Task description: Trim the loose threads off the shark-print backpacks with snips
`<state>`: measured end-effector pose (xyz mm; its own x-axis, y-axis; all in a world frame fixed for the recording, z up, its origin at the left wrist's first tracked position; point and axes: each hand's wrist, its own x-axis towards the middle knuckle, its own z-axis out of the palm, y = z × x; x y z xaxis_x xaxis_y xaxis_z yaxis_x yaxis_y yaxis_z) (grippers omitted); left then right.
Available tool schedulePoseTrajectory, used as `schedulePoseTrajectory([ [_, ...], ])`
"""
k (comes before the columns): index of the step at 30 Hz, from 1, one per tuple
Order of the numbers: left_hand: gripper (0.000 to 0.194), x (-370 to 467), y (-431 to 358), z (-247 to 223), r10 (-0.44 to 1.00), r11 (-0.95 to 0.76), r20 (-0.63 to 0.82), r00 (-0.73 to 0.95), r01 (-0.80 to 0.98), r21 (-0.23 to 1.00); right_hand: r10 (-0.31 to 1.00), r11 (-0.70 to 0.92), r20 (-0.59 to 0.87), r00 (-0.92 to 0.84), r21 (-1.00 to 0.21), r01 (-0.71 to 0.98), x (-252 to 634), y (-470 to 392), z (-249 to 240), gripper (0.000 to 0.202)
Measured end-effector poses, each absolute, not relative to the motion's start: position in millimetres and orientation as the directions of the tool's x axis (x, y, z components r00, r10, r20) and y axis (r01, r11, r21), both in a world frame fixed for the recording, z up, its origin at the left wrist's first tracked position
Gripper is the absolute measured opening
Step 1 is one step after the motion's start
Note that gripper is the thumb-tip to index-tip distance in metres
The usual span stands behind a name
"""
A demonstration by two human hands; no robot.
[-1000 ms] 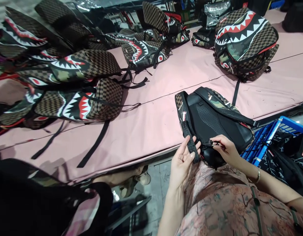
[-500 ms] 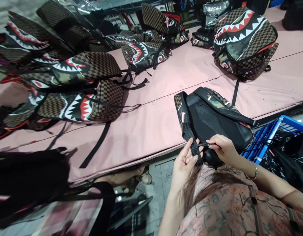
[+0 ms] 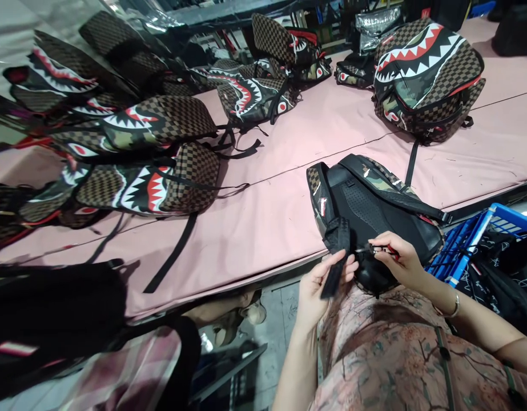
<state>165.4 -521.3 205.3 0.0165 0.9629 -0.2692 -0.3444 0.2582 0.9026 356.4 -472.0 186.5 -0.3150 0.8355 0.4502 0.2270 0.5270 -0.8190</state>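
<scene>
A backpack (image 3: 370, 200) lies at the table's front edge, black padded back facing up, with checkered and camouflage sides. My left hand (image 3: 318, 279) is closed on the loose end of its black shoulder strap (image 3: 337, 268), which hangs down past the fingers. Close by on the right, my right hand (image 3: 398, 257) pinches a small red-and-black tool (image 3: 387, 250). Its dark tip points left toward the strap; it looks like thread snips, though the fingers cover most of it. The backpack's lower end rests against my floral clothing.
Several shark-mouth backpacks (image 3: 147, 182) lie along the left of the pink-covered table (image 3: 272, 222). Another backpack (image 3: 426, 80) stands at the far right. A blue crate (image 3: 473, 245) holding black bags is at my right. A person in plaid (image 3: 143, 365) sits at lower left with a black bag.
The strap end has turned in my left hand and now hangs lower. My right hand has moved slightly right, away from the strap, and red shows on its tool. The view has shifted slightly.
</scene>
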Motion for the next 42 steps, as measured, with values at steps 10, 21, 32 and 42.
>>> schedulePoseTrajectory([
  [10,0.03,179.8,-515.1,213.7,0.928,0.354,-0.344,0.143,-0.051,0.934,0.731,0.674,0.546,-0.408,-0.486,0.556,352.0,-466.4,190.5,0.019],
  [21,0.029,178.6,-513.0,215.2,0.923,0.377,-0.369,0.112,-0.061,0.924,0.67,0.735,0.377,-0.639,-0.457,0.502,366.3,-463.2,195.9,0.022],
  [32,0.025,185.0,-513.0,213.4,0.913,0.407,-0.403,0.062,-0.084,0.909,0.713,0.689,0.346,-0.61,-0.506,0.518,360.9,-468.9,192.5,0.023],
  [42,0.027,187.3,-510.8,211.2,0.916,0.401,-0.397,0.058,-0.092,0.911,0.66,0.751,0.476,-0.582,-0.378,0.542,358.5,-471.5,189.1,0.019],
])
